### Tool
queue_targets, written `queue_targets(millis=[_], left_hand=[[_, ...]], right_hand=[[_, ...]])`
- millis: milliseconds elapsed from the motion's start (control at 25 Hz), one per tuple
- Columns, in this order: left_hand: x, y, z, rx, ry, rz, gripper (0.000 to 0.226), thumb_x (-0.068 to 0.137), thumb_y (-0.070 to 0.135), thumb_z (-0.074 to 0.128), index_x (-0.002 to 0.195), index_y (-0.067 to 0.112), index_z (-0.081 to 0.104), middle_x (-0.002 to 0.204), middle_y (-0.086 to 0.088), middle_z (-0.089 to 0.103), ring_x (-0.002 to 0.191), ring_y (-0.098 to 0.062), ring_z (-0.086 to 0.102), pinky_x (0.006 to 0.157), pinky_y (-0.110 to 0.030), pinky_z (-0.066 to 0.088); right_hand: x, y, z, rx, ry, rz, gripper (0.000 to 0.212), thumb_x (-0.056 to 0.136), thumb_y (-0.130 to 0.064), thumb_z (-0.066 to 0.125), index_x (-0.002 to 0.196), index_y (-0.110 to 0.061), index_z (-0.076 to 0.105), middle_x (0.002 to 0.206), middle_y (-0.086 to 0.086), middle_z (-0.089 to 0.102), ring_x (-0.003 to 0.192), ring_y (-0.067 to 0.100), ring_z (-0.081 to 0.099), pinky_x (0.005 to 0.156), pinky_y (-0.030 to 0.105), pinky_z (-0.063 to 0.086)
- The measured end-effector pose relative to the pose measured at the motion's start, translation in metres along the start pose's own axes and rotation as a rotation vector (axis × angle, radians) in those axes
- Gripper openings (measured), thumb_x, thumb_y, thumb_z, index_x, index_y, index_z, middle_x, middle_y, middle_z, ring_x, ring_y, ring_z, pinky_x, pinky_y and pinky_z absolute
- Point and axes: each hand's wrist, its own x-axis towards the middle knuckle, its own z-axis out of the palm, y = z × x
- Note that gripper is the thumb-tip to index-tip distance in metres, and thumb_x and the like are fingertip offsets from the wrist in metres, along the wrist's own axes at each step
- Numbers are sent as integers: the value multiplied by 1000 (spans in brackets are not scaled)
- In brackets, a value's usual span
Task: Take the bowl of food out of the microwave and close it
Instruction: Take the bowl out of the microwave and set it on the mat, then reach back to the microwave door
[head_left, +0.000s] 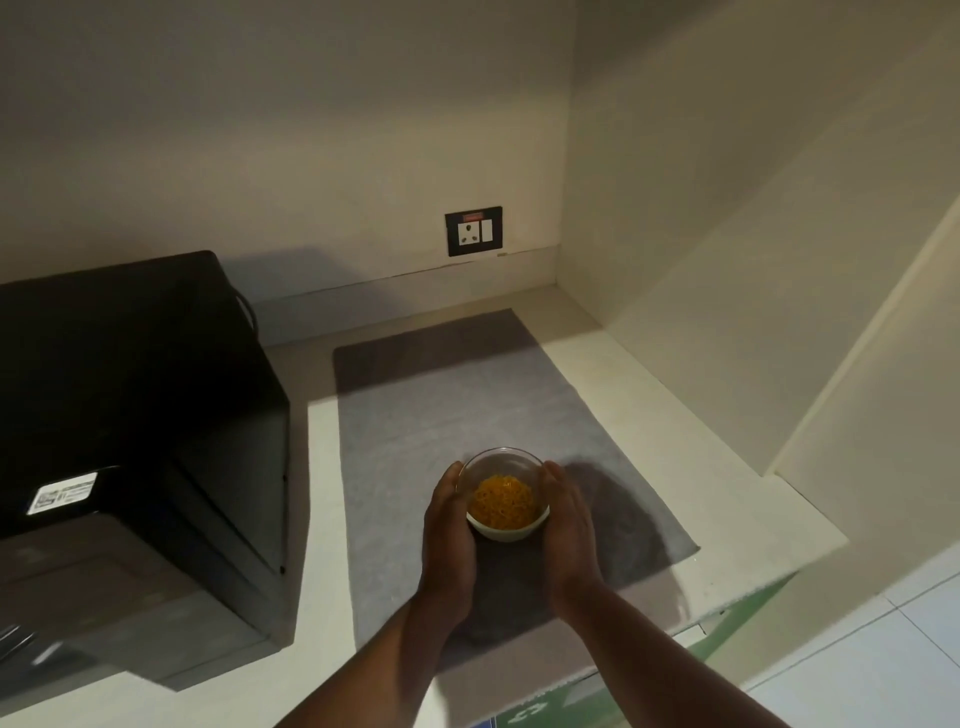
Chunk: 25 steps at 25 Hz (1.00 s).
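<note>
Both hands are on the bowl right now: the left hand cups its left wall, the right hand cups its right wall, palms pressed in, a two-sided grip closed around the clear glass. Inside it, a heap of orange-yellow food, noodles by the look of them. The bowl sits over the grey mat spread on the pale tabletop, towards the mat's near half; whether its base is touching the mat or hanging just above it, I cannot tell from here.

The microwave stands well off to the left, black, with a white label on top. Its door and opening are out of sight from this angle, so open or closed is anyone's guess. On the back wall, a wall socket, nothing plugged in.

So the step in hand looks like setting the bowl down, out of the oven and onto the mat. Next call, in my judgement: make sure the base is flat and steady, ease both palms away without tipping the food, then swing left to the microwave front and push the door closed
</note>
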Motion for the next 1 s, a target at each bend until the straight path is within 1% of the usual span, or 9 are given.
queue_targets(millis=[160,320,400,480,560,720,800,880,1000], left_hand=[[-4,-3,-1,-14,-36,-51,38,109,38,34,130,26,64,124,1,71,116,-16,65,103,-40,52],[-17,2,-10,95,-8,-62,46,105,50,33,124,24,66,125,-3,71,118,-19,63,108,-50,47],[-33,11,-25,315,-40,-17,49,98,53,30,133,31,56,146,-2,58,133,-21,53,115,-43,40],[-49,26,-40,462,-85,71,40,104,41,35,142,35,47,151,4,49,141,-20,45,113,-21,35],[-63,46,-64,610,-137,222,43,108,23,38,150,28,41,158,0,41,148,-19,36,117,-17,25],[-94,110,-130,941,-166,505,55,106,25,36,160,18,26,169,-4,23,156,-14,13,123,-24,1],[-113,145,-169,1147,-131,694,61,99,24,48,158,15,33,165,-7,32,155,-18,20,123,-26,1],[-128,172,-209,1360,-11,853,65,88,21,61,151,11,45,157,-9,46,150,-23,35,123,-35,16],[-146,196,-277,1499,91,825,65,93,23,53,155,12,36,162,-9,39,153,-26,27,125,-42,19]], right_hand=[[0,0,-4,5,-31,12,35,97,-50,48,117,-29,69,109,-6,73,106,16,66,83,29,49],[-13,3,-4,-56,15,-6,63,95,-52,47,153,-28,37,155,0,44,137,14,43,109,35,35],[-31,-6,5,-141,76,-106,67,98,-45,48,158,-27,24,164,1,29,146,14,30,115,36,28],[-49,-19,20,-197,112,-196,74,92,-46,44,159,-22,22,165,5,27,149,20,28,120,43,26],[-71,-37,45,-178,92,-244,73,91,-42,42,158,-20,24,165,5,28,149,21,29,121,46,27],[-123,-78,108,-97,-74,-333,46,104,-21,46,150,-20,41,158,1,41,146,15,37,122,43,29],[-152,-104,141,-77,-141,-397,39,104,-16,46,143,-20,52,148,2,55,137,13,49,118,43,36],[-178,-125,171,-90,-182,-470,35,104,-16,47,137,-19,58,140,3,61,131,13,55,115,41,40],[-214,-143,214,-283,-283,-572,33,103,-18,49,134,-16,61,142,5,60,136,15,49,117,40,36]])
